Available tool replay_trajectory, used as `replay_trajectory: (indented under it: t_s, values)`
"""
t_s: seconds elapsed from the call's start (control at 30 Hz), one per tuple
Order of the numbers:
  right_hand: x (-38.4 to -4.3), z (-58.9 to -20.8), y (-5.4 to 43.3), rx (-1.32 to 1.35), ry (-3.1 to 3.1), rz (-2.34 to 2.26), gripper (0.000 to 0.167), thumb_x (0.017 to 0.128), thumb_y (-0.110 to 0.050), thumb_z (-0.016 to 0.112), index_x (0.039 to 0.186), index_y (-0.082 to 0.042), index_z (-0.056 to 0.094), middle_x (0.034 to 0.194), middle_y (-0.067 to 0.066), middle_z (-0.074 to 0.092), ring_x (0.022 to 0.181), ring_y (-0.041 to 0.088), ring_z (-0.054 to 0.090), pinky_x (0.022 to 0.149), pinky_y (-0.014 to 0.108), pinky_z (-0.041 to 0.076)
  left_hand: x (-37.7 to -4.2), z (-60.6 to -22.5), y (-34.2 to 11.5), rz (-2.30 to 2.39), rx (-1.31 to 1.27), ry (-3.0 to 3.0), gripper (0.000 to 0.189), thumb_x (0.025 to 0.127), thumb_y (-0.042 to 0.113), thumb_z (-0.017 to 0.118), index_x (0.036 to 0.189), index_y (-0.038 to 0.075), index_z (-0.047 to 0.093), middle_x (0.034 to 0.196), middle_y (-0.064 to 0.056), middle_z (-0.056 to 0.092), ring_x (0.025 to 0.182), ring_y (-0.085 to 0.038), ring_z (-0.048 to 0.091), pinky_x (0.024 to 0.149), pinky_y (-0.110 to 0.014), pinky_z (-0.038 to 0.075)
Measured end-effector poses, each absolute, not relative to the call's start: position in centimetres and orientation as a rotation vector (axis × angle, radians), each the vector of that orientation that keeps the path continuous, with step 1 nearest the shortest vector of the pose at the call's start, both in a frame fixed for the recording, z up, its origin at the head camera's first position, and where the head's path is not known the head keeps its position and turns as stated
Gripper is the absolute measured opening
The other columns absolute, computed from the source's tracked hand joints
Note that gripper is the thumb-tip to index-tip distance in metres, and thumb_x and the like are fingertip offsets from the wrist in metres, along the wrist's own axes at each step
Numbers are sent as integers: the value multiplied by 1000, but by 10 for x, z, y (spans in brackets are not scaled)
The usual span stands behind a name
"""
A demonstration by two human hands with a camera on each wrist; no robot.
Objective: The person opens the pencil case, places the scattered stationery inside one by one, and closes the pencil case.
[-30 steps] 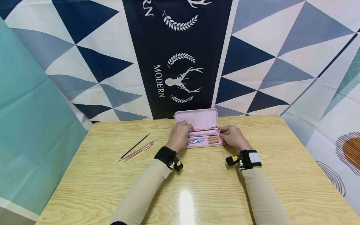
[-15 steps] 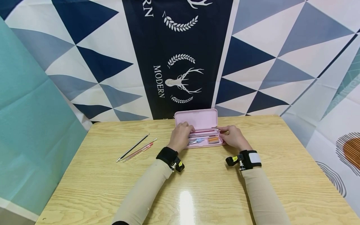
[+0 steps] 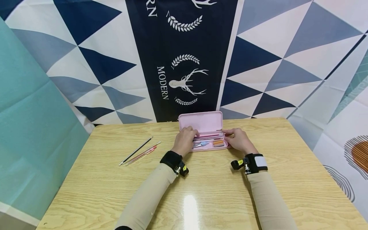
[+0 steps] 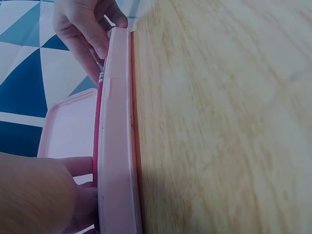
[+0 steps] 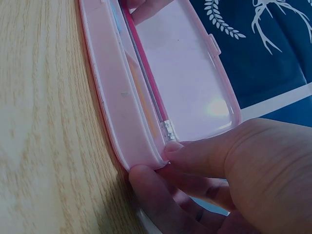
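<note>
An open pink pencil case (image 3: 200, 120) stands at the table's back edge, its lid raised against the wall cloth. Over its left part my left hand (image 3: 185, 139) holds a red pencil (image 4: 97, 122) lengthwise along the tray. My right hand (image 3: 240, 140) grips the case's right end; in the right wrist view one fingertip sits at the pencil's silver ferrule (image 5: 167, 127) and another presses the outer wall. Inside the tray show a compass with a light blue joint (image 3: 203, 143) and an orange-brown block (image 3: 218, 143). My left hand hides the case's left end.
On the wooden table (image 3: 210, 185) left of the case lie a dark pencil (image 3: 136, 150) and several thin pinkish pencils or pens (image 3: 143, 154). Patterned cloth (image 3: 184, 80) hangs right behind the table's back edge.
My left hand has shifted slightly right. The red pencil has come down and forward into the tray beside other thin sticks. My right hand has stayed at the case's end.
</note>
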State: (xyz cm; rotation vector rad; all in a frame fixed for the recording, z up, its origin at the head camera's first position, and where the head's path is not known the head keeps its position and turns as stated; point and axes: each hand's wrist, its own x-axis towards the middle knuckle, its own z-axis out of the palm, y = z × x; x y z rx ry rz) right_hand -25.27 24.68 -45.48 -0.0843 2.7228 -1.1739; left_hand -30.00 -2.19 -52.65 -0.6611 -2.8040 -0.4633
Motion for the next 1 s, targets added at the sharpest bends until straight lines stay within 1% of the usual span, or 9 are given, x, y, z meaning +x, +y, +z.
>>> replay_trajectory:
  t_s: [0.37, 0.57, 1.0]
  values:
    - [-251, -454, 248, -91, 2722, -1175, 45, 112, -5, 63, 156, 1, 63, 146, 36, 66, 74, 12, 68, 64, 21, 60, -299, -527, -21, -462, -656, -2832, 35, 90, 2, 89, 118, 23, 85, 103, -1, 73, 96, -21, 67, 85, -36, 61]
    - [-251, -454, 248, -98, 2729, -1173, 44, 112, -6, 63, 156, 0, 63, 145, 35, 67, 72, 12, 67, 63, 20, 59, -299, -525, -20, -452, -647, -2874, 34, 92, 3, 88, 118, 24, 85, 105, 0, 73, 99, -20, 67, 87, -37, 61]
    - [-252, -452, 248, -112, 2750, -1149, 44, 112, -7, 64, 155, 0, 64, 144, 35, 68, 71, 12, 67, 62, 20, 58, -302, -523, -20, -467, -649, -2910, 31, 93, 3, 87, 116, 23, 85, 104, -1, 74, 98, -21, 68, 85, -37, 61]
